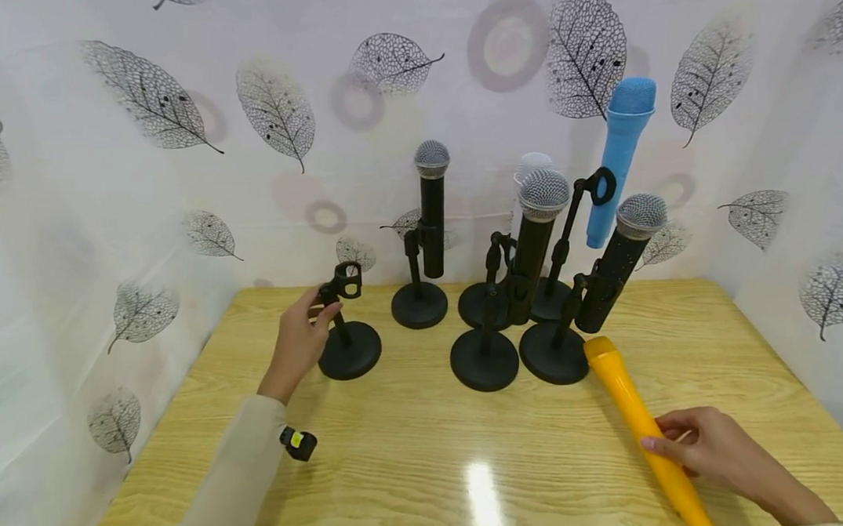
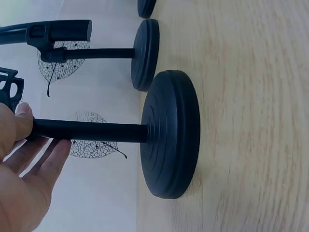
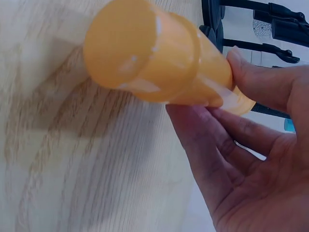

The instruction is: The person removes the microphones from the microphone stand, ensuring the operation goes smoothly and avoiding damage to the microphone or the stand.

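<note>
At the left of the table, my left hand grips the upper pole of a black microphone stand. Its clip, just above my fingers, holds no microphone. In the left wrist view, my thumb and fingers lie around the pole, and the round base stands on the wood. My right hand holds a yellow-orange microphone by its handle, between thumb and fingers. The microphone slants, head pointing away toward the stands and tail toward me. In the right wrist view, its blunt tail end is close over the table.
Several more stands are grouped at the back. Black microphones with silver heads sit in three of them: one left, one middle, one right. Behind are a blue microphone and a partly hidden white one. A leaf-print sheet rises behind the table.
</note>
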Tool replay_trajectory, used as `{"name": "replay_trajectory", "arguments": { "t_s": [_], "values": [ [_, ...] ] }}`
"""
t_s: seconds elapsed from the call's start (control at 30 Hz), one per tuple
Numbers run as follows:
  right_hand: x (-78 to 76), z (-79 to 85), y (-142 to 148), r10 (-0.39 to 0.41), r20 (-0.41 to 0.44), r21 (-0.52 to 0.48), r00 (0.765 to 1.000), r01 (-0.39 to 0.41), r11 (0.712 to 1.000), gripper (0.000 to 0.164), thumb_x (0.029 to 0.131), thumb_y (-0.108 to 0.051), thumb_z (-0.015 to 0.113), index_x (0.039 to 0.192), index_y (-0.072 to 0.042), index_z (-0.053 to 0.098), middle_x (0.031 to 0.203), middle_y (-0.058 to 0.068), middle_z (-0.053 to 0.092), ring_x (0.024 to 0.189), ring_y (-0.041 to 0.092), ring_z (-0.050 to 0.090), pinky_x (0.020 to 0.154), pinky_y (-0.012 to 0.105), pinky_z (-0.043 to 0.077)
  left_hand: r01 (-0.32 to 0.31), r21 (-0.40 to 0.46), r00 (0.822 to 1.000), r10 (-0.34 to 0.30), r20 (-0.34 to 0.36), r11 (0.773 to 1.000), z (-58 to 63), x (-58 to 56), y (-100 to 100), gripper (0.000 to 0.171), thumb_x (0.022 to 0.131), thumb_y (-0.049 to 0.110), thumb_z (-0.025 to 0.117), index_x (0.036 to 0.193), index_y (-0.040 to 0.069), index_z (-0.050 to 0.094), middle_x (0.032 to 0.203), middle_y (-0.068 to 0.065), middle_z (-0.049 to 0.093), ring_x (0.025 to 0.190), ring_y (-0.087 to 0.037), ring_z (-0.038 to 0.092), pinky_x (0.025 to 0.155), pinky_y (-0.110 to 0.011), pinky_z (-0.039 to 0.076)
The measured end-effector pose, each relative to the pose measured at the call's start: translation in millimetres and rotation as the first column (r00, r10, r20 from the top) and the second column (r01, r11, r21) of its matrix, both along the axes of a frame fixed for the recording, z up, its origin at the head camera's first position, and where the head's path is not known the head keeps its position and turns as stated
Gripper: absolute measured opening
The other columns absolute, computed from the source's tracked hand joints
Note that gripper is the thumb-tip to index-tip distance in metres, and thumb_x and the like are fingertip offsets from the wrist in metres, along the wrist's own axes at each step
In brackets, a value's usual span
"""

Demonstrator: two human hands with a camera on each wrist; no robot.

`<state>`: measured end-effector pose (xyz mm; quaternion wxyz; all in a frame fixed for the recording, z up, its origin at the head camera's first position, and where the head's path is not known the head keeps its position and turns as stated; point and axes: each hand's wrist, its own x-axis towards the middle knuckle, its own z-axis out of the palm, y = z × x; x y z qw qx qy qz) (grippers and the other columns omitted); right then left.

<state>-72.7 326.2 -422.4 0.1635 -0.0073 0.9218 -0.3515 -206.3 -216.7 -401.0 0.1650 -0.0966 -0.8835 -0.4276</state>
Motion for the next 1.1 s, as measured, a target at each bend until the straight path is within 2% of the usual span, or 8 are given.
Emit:
{"name": "replay_trajectory", "arguments": {
  "t_s": [0.13, 0.37, 0.7, 1.1],
  "values": [
    [-5.1, 0.1, 0.1, -0.038, 0.009, 0.013, 0.999, 0.038, 0.999, 0.056, 0.095, -0.029, 0.073, 0.118, 0.020, 0.062, 0.098, 0.011, 0.071, 0.076, 0.018, 0.065, 0.061, 0.030, 0.060, 0.001, 0.019, 1.000, -0.001, 0.004, 1.000, -0.8, -4.7, -2.8, 0.037, 0.103, 0.020, 0.060, 0.137, 0.005, 0.059, 0.123, -0.022, 0.066, 0.111, -0.041, 0.066, 0.089, -0.051, 0.057],
    [-17.3, 1.4, 0.1, -0.090, 0.048, 0.037, 0.995, 0.088, 0.995, 0.074, 0.091, -0.043, 0.076, 0.120, 0.023, 0.058, 0.100, 0.016, 0.070, 0.078, 0.020, 0.067, 0.064, 0.034, 0.061, -0.008, 0.015, 1.000, 0.007, 0.013, 1.000, -0.5, -10.7, -6.4, 0.036, 0.103, 0.021, 0.060, 0.136, 0.005, 0.059, 0.126, -0.023, 0.065, 0.111, -0.043, 0.065, 0.091, -0.054, 0.056],
    [-27.8, -1.3, 0.3, -0.059, 0.019, 0.117, 0.998, 0.056, 0.992, 0.072, 0.091, -0.044, 0.076, 0.114, 0.023, 0.061, 0.098, 0.022, 0.071, 0.077, 0.020, 0.068, 0.066, 0.034, 0.061, -0.014, 0.024, 0.998, 0.013, 0.059, 1.000, 2.4, -14.5, -8.1, 0.036, 0.104, 0.022, 0.058, 0.136, 0.005, 0.058, 0.130, -0.023, 0.063, 0.115, -0.043, 0.063, 0.093, -0.055, 0.054],
    [-30.9, -3.5, 2.1, -0.071, 0.010, 0.139, 0.997, 0.069, 0.988, 0.077, 0.089, -0.050, 0.076, 0.114, 0.021, 0.062, 0.093, 0.015, 0.071, 0.073, 0.017, 0.066, 0.063, 0.031, 0.059, -0.013, 0.023, 0.997, 0.011, 0.077, 1.000, 2.6, -15.8, -10.4, 0.039, 0.104, 0.023, 0.058, 0.138, 0.006, 0.057, 0.129, -0.022, 0.063, 0.116, -0.042, 0.063, 0.093, -0.055, 0.055]
  ]
}}
